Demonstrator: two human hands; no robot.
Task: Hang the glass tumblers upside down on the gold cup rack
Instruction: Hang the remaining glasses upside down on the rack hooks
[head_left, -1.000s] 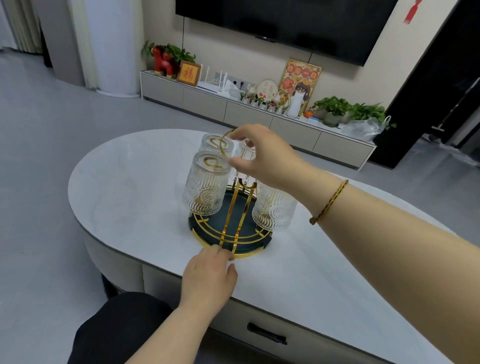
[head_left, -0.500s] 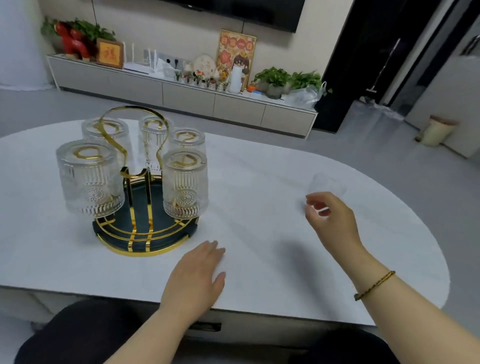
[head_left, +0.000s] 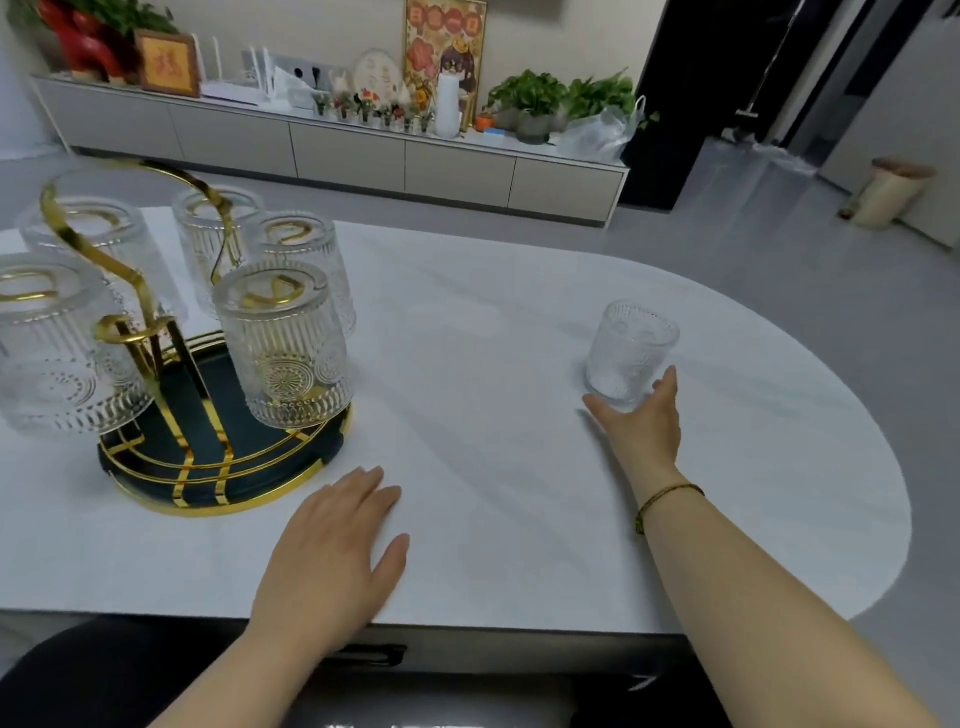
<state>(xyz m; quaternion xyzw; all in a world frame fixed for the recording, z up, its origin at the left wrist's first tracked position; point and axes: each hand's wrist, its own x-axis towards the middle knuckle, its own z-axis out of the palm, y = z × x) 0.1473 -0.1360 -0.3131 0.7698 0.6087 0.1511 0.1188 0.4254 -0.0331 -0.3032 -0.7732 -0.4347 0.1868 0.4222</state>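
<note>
Gold cup rack (head_left: 156, 332) stands on its dark round tray (head_left: 291, 457) at the left end of the bench (head_left: 467, 322), near the front edge. Five tumblers on rack (head_left: 283, 343), all mouth-down over the gold prongs; the closed bases face up, presumably so they drain and stay dust-free. Sixth tumbler (head_left: 631, 358) stands upright on the bench toward the right end, well apart from the rack. Right hand (head_left: 644, 421) reached out to it: thumb on the near right side of the glass, fingers (head_left: 597, 408) spread wide around the lower left wall; touching or just about to touch, no closed grasp visible yet. Glass not lifted, its base looks flat on the bench. Low wrap around the base makes sense, since the glass must be inverted before hanging and a grip near the bottom leaves the mouth free to go over a prong. Left hand (head_left: 337, 545) lies flat, palm down, holding nothing, at the front edge just beside the tray; probably waiting there to steady the rack when the glass comes in. Free prong not clearly seen from this angle. Judged: last tumbler, pickup stage.
</note>
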